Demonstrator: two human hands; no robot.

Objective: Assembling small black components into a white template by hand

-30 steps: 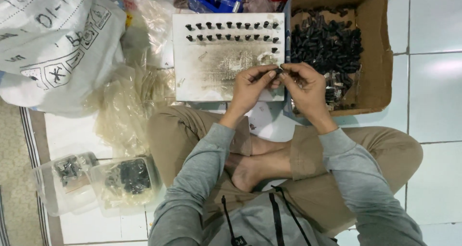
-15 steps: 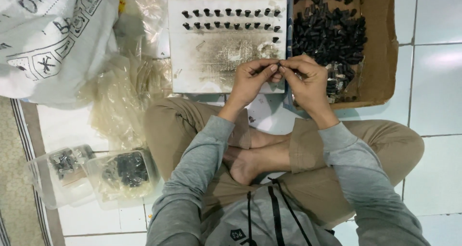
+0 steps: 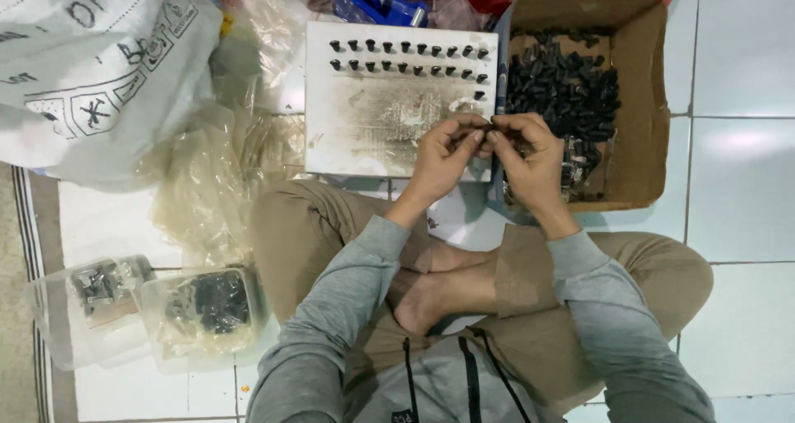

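- While the person sits cross-legged on the tiled floor [image 3: 745, 183], both hands meet over the near edge of the white board [image 3: 364, 133].
- Left hand [image 3: 443, 154]: fingers curled, thumb and forefinger tips pinched shut on a small black part [image 3: 490, 131].
- Right hand [image 3: 530, 158]: thumb and forefinger also pinched onto the same small black part, from the other side.
- Small black part sits right between the two sets of fingertips, mostly hidden by them; exact shape too small to tell.
- Both hands touch at the fingertips, held just above the board's near right corner.
- White board carries two rows of black pegs [image 3: 406, 55] standing along its far edge, well apart from the hands.
- Cardboard box [image 3: 650, 125] just right of the board, holding a heap of black parts [image 3: 563, 88]; right hand is near its left wall.
- Blue tape dispenser [image 3: 377, 1] lies beyond the board.
- Large white sack [image 3: 91, 75] at far left; crumpled clear plastic [image 3: 207, 191] beside the left knee.
- Two clear bags of dark parts [image 3: 149, 307] on the floor, near left.
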